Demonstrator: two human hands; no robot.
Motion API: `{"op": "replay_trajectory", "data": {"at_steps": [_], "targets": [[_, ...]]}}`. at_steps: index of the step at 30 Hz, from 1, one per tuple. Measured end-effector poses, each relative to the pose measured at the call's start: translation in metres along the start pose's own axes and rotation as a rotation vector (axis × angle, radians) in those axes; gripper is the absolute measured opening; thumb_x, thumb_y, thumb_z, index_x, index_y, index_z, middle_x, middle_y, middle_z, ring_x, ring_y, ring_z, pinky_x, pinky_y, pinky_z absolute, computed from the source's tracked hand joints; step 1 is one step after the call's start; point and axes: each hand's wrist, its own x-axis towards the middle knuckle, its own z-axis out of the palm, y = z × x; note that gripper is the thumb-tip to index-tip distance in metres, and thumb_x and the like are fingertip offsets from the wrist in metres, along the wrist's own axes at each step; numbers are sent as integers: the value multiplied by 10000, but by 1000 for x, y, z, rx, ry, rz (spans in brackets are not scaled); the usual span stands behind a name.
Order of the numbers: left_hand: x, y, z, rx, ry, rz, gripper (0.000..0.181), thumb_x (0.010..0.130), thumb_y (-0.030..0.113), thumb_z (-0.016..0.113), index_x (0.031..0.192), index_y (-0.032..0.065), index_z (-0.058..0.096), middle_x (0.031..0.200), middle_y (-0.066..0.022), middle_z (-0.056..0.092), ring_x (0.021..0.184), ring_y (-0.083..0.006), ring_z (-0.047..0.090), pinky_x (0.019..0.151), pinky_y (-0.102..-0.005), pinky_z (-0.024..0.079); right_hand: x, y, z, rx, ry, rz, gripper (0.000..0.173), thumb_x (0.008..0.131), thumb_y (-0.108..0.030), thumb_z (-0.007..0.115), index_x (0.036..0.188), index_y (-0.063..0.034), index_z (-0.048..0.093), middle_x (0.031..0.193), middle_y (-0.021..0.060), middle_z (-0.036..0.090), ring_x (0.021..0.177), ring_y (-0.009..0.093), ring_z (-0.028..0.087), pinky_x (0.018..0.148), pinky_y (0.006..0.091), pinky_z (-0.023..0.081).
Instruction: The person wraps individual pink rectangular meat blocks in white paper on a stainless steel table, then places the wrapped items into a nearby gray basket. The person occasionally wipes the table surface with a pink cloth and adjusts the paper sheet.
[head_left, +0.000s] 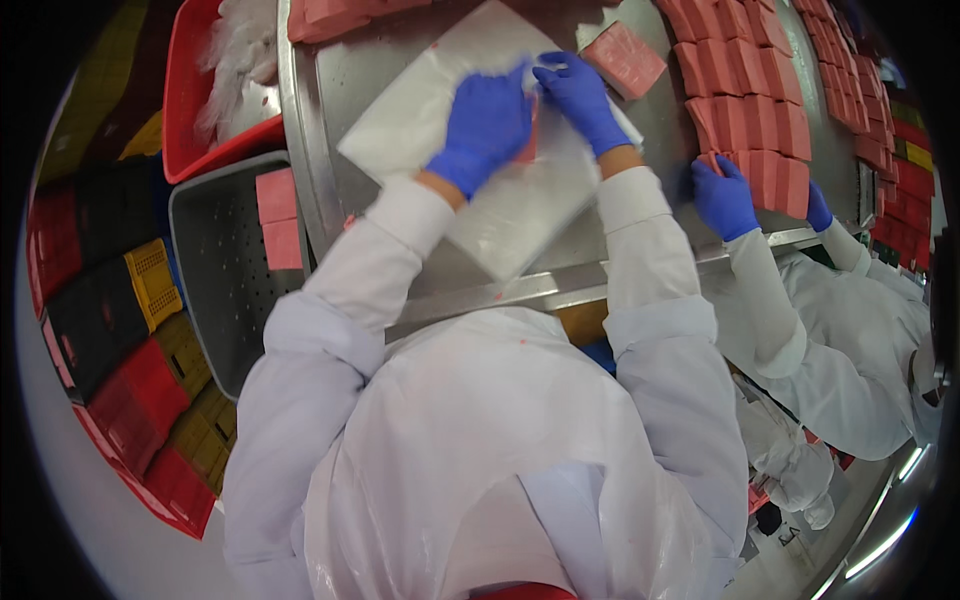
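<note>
A stack of clear plastic sheets lies diagonally on the steel worktable in front of me. My left hand, in a blue glove, is over the stack with its back to the camera; its fingertips are blurred. Beside its palm shows part of a pink block, mostly hidden by the hand. My right hand, also blue-gloved, has bent fingers close to the left fingertips. Whether either hand pinches film cannot be seen. A loose pink block rests just right of my right hand.
Rows of pink blocks stand to the right, where a co-worker's gloved hand touches them. At left are a red crate with crumpled film and a grey perforated crate holding two pink blocks. More pink blocks sit at the far edge.
</note>
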Motion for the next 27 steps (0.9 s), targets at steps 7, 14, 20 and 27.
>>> {"op": "replay_trajectory", "data": {"at_steps": [7,14,20,27], "targets": [[-8,-9,22,283,231,-129,259,829,286,417,923,81,544,938,-98,517,950,-269,461,930,-457,237,-71,-20,-2,-681,120,-184,921,663,-89,654,1376,-51,72,915,159,548,747,226,558,689,310,448],[6,-13,40,-12,439,-95,359,791,258,486,1088,57,463,1041,-147,454,995,-313,429,930,-450,265,-85,13,49,363,213,207,783,680,-166,602,1344,-57,202,1135,187,441,1077,350,412,874,431,336],[-42,-97,-45,-770,132,-394,510,735,114,583,1220,85,427,1069,-139,503,1004,-245,480,867,-370,385,-80,-30,83,-497,321,-390,827,684,-425,627,1324,-47,264,1304,194,334,1242,363,251,1014,458,167],[-64,-97,-76,-426,268,-457,426,720,-18,520,1129,94,543,822,-67,619,724,-154,594,674,-275,484,-73,-30,106,-614,314,-448,734,711,-345,579,1323,-66,284,1315,179,334,1222,375,285,1011,481,173]]}}
